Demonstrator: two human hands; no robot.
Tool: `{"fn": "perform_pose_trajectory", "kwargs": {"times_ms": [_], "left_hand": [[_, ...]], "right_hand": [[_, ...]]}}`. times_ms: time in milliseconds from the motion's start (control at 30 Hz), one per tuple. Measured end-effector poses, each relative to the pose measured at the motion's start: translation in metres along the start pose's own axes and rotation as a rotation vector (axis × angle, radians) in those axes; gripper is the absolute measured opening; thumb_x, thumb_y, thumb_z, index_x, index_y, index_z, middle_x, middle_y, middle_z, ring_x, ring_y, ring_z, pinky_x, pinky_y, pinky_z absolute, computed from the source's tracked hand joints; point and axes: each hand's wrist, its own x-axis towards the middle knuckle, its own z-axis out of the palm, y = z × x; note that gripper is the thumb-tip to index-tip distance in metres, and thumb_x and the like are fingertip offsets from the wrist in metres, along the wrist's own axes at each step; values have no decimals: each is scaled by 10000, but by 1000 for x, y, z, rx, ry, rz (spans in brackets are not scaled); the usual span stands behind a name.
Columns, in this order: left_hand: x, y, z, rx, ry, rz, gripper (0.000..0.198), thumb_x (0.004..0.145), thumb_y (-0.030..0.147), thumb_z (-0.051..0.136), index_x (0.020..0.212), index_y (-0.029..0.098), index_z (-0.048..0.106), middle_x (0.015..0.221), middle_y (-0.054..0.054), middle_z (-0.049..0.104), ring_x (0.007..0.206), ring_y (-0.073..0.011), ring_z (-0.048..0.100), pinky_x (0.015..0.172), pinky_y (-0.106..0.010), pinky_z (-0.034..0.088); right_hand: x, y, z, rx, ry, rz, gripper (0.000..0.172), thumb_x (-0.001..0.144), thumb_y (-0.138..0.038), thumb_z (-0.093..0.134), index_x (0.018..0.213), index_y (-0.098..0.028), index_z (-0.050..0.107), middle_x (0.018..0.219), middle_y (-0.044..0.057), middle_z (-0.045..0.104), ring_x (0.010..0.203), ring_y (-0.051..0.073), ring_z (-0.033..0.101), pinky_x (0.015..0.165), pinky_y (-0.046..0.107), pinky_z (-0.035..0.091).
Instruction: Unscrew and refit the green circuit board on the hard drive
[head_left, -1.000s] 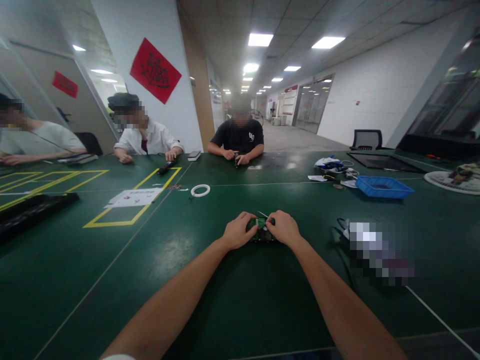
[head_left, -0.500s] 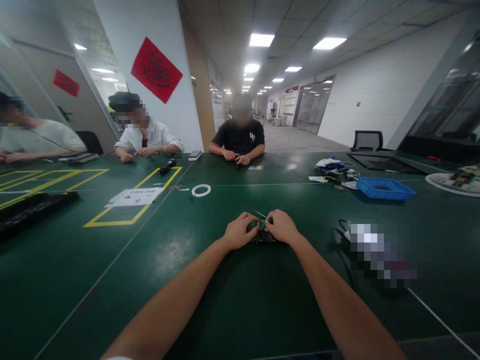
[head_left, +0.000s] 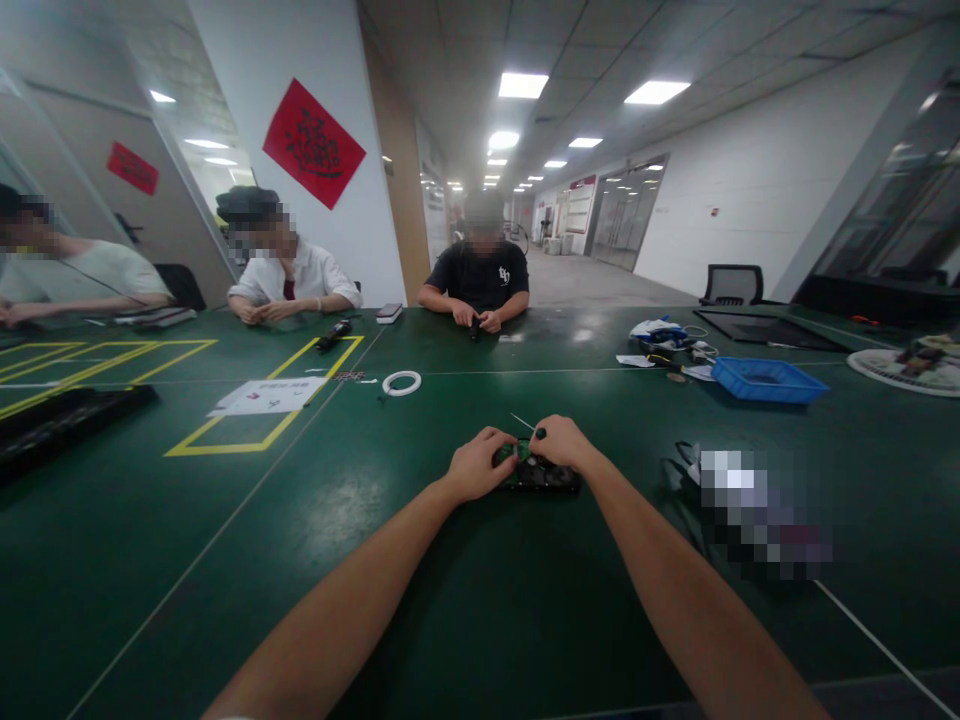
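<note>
A black casing [head_left: 555, 478] with a green circuit board [head_left: 524, 450] inside it lies on the table in front of me. My left hand [head_left: 482, 463] is closed on the casing's left end, its fingertips at the board. In my right hand [head_left: 561, 443] is a screwdriver [head_left: 523, 422], its thin metal shaft sticking out up and to the left. The dark end of its handle shows by my fingers. The right fingertips are close to the board; I cannot tell whether they touch it.
On the green table [head_left: 360, 560] lie a white ring [head_left: 402, 384], a paper sheet [head_left: 266, 396], a blue tray [head_left: 769, 381] and a blurred-out object [head_left: 757, 510] with a cable. A black frame [head_left: 67, 425] lies at left. Co-workers sit across, one [head_left: 480, 280] directly opposite.
My right hand has turned and lifted slightly, so more of the casing and the screwdriver's dark handle end show. My left hand stays in place. The opposite co-worker's hands have shifted slightly.
</note>
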Motion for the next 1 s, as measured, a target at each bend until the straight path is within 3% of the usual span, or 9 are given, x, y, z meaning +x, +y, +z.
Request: {"fn": "perform_pose_trajectory", "kwargs": {"times_ms": [233,333,433,500,567,733,833,900,1000], "left_hand": [[1,-3,1,2,1,-3,375,923,468,567,1267,333,632,1250,-21,591,1022,-210,640,945,-354,502],[1,-2,1,-2,-3,0,372,928,475,554,1262,330,633,1239,-21,598,1021,-208,641,938,-353,504],[1,-1,1,-17,0,0,372,930,473,553,1261,322,630,1235,-24,604,1036,-206,635,958,-351,496],[1,-1,1,-29,5,4,391,930,483,554,1277,312,615,1248,-31,601,1043,-210,631,963,-356,492],[1,-1,0,-49,14,6,429,942,514,531,1302,290,592,1259,-46,601,1041,-218,627,950,-365,493],[0,-10,-9,-168,-64,-16,624,915,604,544,1403,218,494,1219,-93,614,889,-203,635,832,-361,520],[-6,-14,-16,-214,-95,9,700,868,624,603,1414,203,482,1211,-101,598,848,-193,631,807,-362,529],[-10,-13,-20,-202,-94,40,753,817,641,660,1412,212,490,1251,-111,573,918,-216,636,843,-376,530],[-16,-6,-19,-141,-100,72,952,676,674,775,1463,251,447,1404,-134,485,1142,-302,596,967,-420,497]], "right_hand": [[2,2,-1,96,2,42,44,700,-220,728,702,-177,736,706,48,710,702,171,646,587,230,410],[3,9,-2,152,38,62,125,714,-252,713,815,-181,734,790,40,721,748,166,655,604,220,430],[5,22,2,209,157,128,365,767,-283,650,1111,-161,658,988,79,710,831,177,660,651,236,475],[5,33,7,337,322,163,436,748,-264,653,1168,-154,606,1018,91,688,811,177,659,667,256,502],[5,41,13,389,443,121,418,729,-233,653,1140,-172,609,1040,85,665,821,175,659,711,275,522],[-3,51,19,552,593,29,306,814,-299,599,1106,-210,617,1011,40,677,738,159,669,746,314,544],[-8,56,16,430,704,59,213,831,-309,587,998,-202,666,1025,62,689,897,201,670,885,354,514],[-10,62,14,332,682,105,192,830,-289,589,971,-202,686,1048,69,691,990,215,651,949,357,478],[-11,69,11,246,506,247,197,836,-276,596,994,-198,683,1047,60,702,992,207,653,920,322,478]]}}
